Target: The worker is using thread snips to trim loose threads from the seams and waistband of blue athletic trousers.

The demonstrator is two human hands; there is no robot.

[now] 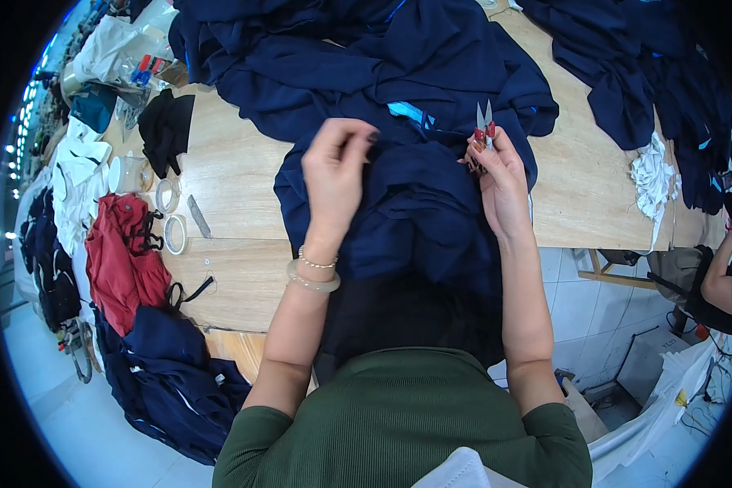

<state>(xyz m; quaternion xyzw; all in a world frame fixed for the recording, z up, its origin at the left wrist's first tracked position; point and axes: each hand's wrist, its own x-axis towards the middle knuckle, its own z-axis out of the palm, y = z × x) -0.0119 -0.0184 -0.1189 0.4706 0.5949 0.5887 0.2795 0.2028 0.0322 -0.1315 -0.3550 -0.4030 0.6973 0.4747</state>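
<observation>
Sitting at a wooden table (236,175) with both hands up over a dark blue garment (415,211).

Left hand (335,171) — pinching shut on a bit of the dark blue garment near its top edge, fingers curled in tight, back of the hand facing up. Wearing a thin bead bracelet (315,262) and a pale bangle (311,282) on the wrist just below.

Right hand (500,183) — gripping small thread snips (483,120), fingers closed around the handles, silver tips poking up above the fingers. Blades looking close together, though too small to tell for sure. Snips hanging just above the garment, beside a light blue strip (407,111) sewn into the cloth between the two hands.

Garment spreading out under both hands and dropping down over the table edge toward the lap.

Beyond the hands, a big heap of more dark blue clothes (366,49) lying across the table. Far off past the right hand, another dark blue pile (626,73) and a crumpled white cloth (651,175).

Out past the left hand — a black cloth (167,126), two tape rolls (171,215), a red garment (122,260) hanging by the table edge, and white clothes (77,175) stacked farther out. Lower down on that side, a dark blue bundle (167,382) drooping toward the floor.

Far off beyond the right hand, another person's arm (720,276) showing at the rim.
</observation>
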